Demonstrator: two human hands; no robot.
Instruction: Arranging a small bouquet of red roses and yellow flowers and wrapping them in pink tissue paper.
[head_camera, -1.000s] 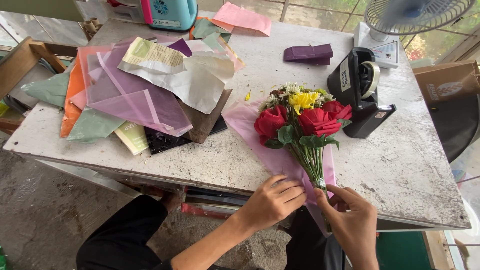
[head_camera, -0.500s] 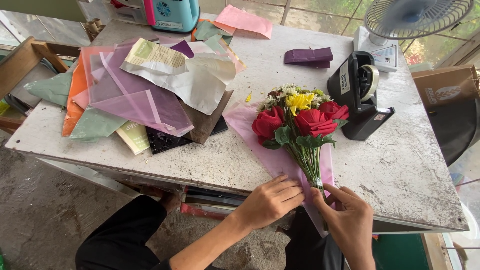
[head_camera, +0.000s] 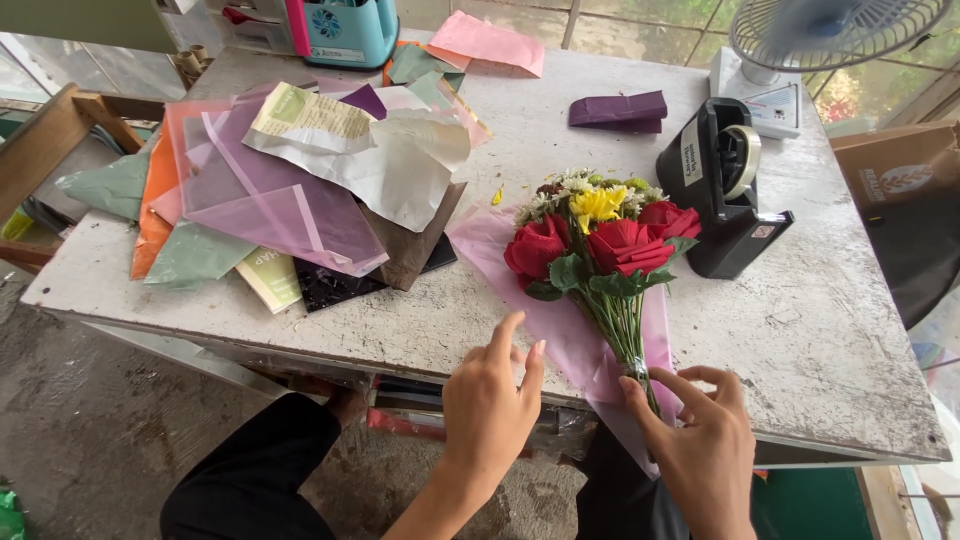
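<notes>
Scuffed white worktop (head_camera: 780, 330) under the head camera carries a bouquet (head_camera: 600, 250) on pink wrapping paper (head_camera: 570, 330), beside a black tape dispenser (head_camera: 725, 195). Blooms judged fragile, paper flimsy; best held at the stems. Left hand (head_camera: 490, 405) spread open, empty, over the paper. Right hand (head_camera: 700, 440) pinches the stem ends, fingers loosely curled.

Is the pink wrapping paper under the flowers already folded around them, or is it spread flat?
Spread flat: the pink paper lies open under the flowers, no side folded over.
</notes>
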